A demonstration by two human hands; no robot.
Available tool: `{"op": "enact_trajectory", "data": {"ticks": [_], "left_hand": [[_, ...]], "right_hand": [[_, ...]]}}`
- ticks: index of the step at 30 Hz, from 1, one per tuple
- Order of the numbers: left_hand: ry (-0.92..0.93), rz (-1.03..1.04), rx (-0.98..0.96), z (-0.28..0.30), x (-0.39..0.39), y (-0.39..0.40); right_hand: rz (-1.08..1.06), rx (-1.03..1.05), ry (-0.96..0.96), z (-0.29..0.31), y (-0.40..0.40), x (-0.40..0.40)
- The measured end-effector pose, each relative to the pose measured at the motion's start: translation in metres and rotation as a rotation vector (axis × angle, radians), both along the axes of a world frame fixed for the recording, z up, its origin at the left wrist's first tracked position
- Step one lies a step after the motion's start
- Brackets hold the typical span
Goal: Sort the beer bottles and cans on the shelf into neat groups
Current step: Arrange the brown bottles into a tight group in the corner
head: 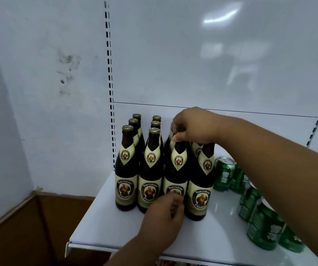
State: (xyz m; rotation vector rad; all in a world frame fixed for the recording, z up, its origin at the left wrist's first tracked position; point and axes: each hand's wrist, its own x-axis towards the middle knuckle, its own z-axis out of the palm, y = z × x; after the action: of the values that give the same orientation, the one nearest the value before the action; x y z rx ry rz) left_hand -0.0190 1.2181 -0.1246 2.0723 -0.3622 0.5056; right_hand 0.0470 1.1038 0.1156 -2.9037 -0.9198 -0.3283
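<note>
With right hand (190,125) pinching the neck of the third front-row bottle (176,169) and left hand (164,214), fingers loosely curled, at its base, slide upright into line beside the dark bottles (135,162) on the shelf (116,231), well apart from the green cans (257,212).

We read "Franziskaner Weissbier" in Gothic lettering on the cream labels of the brown bottles (126,186) — clearest on the front row. The green cans (223,175) carry white characters — too blurred for us to read.
</note>
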Motion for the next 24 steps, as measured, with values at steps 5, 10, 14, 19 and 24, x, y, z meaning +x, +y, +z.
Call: {"op": "enact_trajectory", "data": {"ticks": [5, 10, 14, 19, 24], "left_hand": [[-0.023, 0.071, 0.024, -0.004, 0.0, -0.004], [-0.059, 0.139, 0.043, -0.003, -0.003, -0.011], [-0.044, 0.004, 0.052, -0.001, -0.005, -0.026], [0.082, -0.196, 0.001, 0.003, -0.004, -0.053], [0.137, -0.15, -0.014, 0.0, 0.001, -0.061]], "right_hand": [[0.019, 0.075, 0.0, -0.004, -0.002, 0.003], [0.005, 0.103, -0.001, -0.007, -0.009, 0.002], [-0.032, 0.16, -0.032, 0.0, -0.032, -0.011], [-0.133, -0.006, 0.036, 0.001, -0.063, -0.019], [-0.105, 0.075, -0.034, -0.012, -0.066, -0.012]]}}
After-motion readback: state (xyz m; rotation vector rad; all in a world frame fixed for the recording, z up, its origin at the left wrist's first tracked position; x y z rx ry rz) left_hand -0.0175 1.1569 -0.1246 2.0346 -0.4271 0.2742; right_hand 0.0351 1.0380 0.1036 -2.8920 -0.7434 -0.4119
